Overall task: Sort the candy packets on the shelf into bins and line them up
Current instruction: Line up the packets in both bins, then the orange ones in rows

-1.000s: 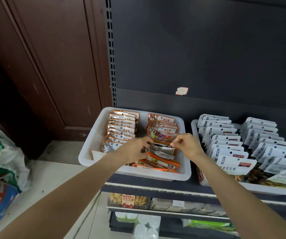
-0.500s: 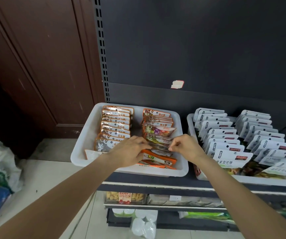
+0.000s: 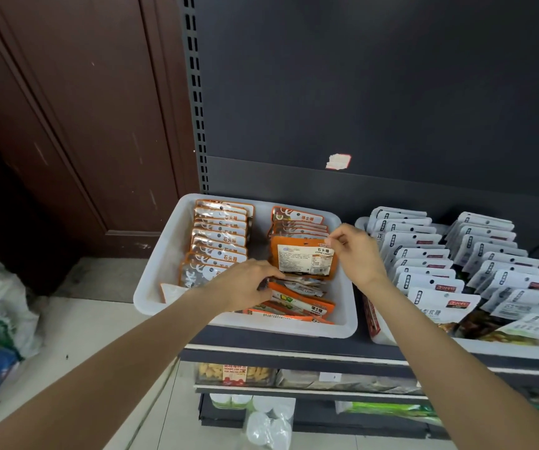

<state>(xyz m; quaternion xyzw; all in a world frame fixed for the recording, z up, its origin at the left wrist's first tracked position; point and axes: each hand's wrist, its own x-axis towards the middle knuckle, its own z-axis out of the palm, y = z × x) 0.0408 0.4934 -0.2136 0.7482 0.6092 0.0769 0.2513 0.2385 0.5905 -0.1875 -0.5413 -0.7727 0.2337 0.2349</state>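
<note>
Stone-candy packet lifted for filing, white bin about two-thirds lined up.

My right hand point(image 3: 356, 253) pinches the top right corner of an orange stone-candy packet point(image 3: 304, 258), back label toward me, upright over the middle of the white bin's point(image 3: 156, 289) right column. My left hand point(image 3: 245, 284) rests curled on the loose pile of orange packets point(image 3: 297, 302) at the bin's front edge, seemingly gripping one. The left row point(image 3: 219, 241) and the rear of the right row point(image 3: 297, 222) stand in order; I judge the front pile is what remains. The neighbouring bin of white packets point(image 3: 424, 264) already looks lined up. Half a second ago both hands were low on the pile; now the packet has risen.
</note>
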